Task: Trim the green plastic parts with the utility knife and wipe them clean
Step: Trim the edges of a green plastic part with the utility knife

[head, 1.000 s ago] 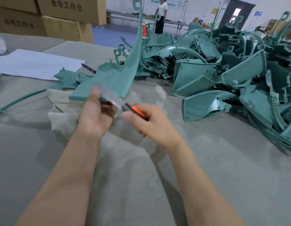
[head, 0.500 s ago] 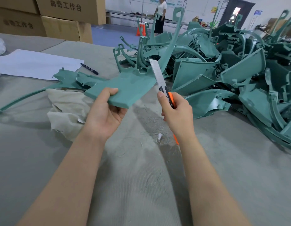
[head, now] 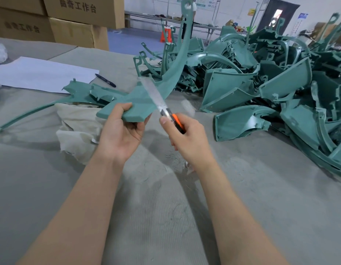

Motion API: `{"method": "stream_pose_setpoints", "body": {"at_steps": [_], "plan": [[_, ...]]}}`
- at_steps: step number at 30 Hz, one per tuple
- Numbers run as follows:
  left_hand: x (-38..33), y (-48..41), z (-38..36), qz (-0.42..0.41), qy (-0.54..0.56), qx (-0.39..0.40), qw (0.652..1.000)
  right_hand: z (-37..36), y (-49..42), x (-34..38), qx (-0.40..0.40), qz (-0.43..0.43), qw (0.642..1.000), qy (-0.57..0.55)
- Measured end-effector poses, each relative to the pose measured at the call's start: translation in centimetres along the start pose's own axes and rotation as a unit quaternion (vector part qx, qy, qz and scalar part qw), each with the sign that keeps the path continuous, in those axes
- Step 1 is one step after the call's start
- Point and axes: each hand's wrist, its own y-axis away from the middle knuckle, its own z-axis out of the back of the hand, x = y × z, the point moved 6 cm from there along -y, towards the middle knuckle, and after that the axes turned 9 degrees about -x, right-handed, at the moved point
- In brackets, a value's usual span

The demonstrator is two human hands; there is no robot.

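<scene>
Left hand (head: 121, 133) grips the green part (head: 141, 104) by its wide end — right hand (head: 187, 136) grasps the knife (head: 166, 111), blade blurred, laid across the part's right edge.

Teal-green held part (head: 136, 106) and heaped parts (head: 232, 88); utility knife (head: 175, 122) orange-and-black with pale silver blade; table (head: 261, 197) grey, faintly ribbed; cloth (head: 78, 129) cream; paper (head: 41, 73) white; pen (head: 105, 80) dark blue; boxes (head: 80, 29) brown, black lettering.
</scene>
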Motion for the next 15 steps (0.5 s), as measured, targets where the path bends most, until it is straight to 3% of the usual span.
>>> {"method": "stream_pose_setpoints", "body": {"at_steps": [6, 8, 10, 13, 15], "plan": [[-0.7, -0.7, 0.8, -0.023, -0.006, -0.033, 0.999, -1.6, 0.9, 0.9, 0.163, 0.022, 0.986, 0.026], [-1.0, -0.9, 0.7, -0.068, -0.041, -0.033, 0.996, 0.0, 0.2, 0.7, 0.111, -0.004, 0.994, -0.022], [-1.1, -0.9, 0.7, -0.119, -0.117, -0.04, 0.985, 2.4, -0.7, 0.2, 0.004, -0.032, 0.999, -0.039], [-0.9, -0.7, 0.5, -0.161, -0.226, -0.034, 0.96, 5.1, -1.3, -1.1, -0.127, -0.064, 0.99, 0.004], [-0.6, -0.5, 0.3, -0.164, -0.26, -0.018, 0.951, 6.1, -1.5, -2.2, -0.159, -0.09, 0.982, 0.039]]}}
